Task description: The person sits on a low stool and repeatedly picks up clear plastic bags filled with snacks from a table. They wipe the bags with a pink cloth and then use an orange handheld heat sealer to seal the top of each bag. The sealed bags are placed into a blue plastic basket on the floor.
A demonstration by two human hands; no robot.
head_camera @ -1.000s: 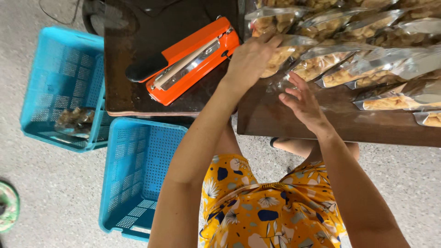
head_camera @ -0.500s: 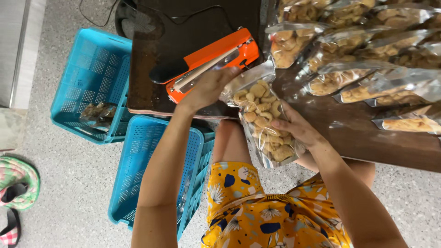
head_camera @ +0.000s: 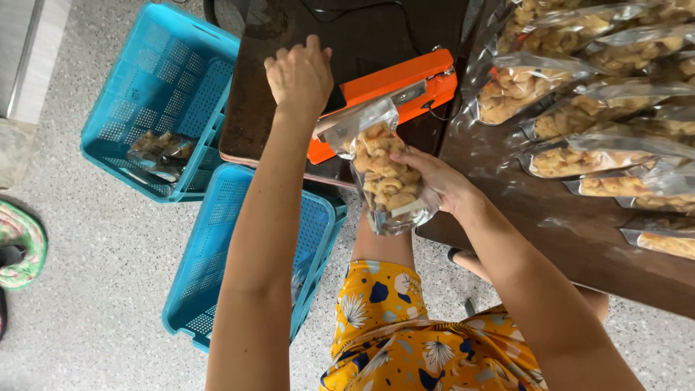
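Packed snack bags [head_camera: 579,94] crowding right tabletop [head_camera: 579,239]

sealer handle [head_camera: 339,98]: hidden under left hand [head_camera: 300,76] | bag row [head_camera: 615,94]: cut off right

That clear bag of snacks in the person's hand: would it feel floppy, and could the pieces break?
The snack bag is probably floppy: its thin clear film creases above the right hand. It seems light, since one hand carries it. The puffy pieces look brittle, so squeezing may crush them.

Bright, even daylight, soft shadows, glare on the clear bags [head_camera: 579,94], slight edge distortion.
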